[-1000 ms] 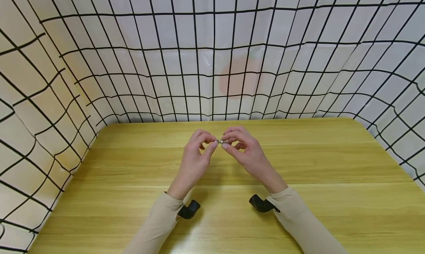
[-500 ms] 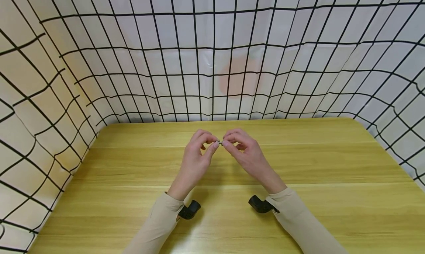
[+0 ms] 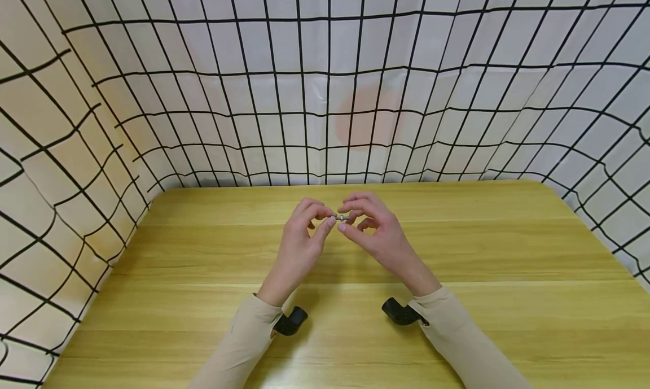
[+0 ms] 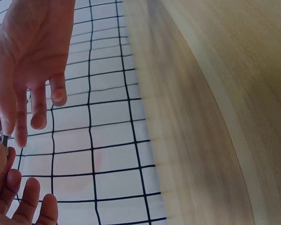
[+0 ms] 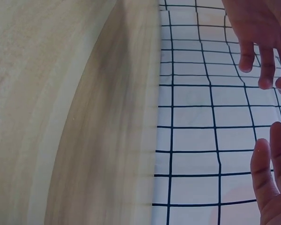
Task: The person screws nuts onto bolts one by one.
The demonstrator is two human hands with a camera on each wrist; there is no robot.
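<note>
A small silvery bolt (image 3: 346,217) lies level between my two hands, a little above the table. A wider band on its shank looks like a nut (image 3: 342,218). My left hand (image 3: 301,236) pinches the left end between thumb and forefinger and covers that end. Around the nut, my right hand (image 3: 378,228) has its thumb and forefinger spread, with a gap on either side of the metal. In the left wrist view, only a sliver of the bolt (image 4: 4,139) shows between the hands. The right wrist view shows fingers of both hands, but the bolt is out of sight.
Below the hands extends a wooden table (image 3: 203,298). A white curtain with a black grid (image 3: 284,95) stands behind its far edge and along both sides. Black wrist cameras (image 3: 291,321) stick out from the beige sleeves (image 3: 462,332).
Half a second ago my right thumb and forefinger were closed on the bolt's right part, hiding it. They have now spread apart, showing the nut. My left hand keeps its pinch.
</note>
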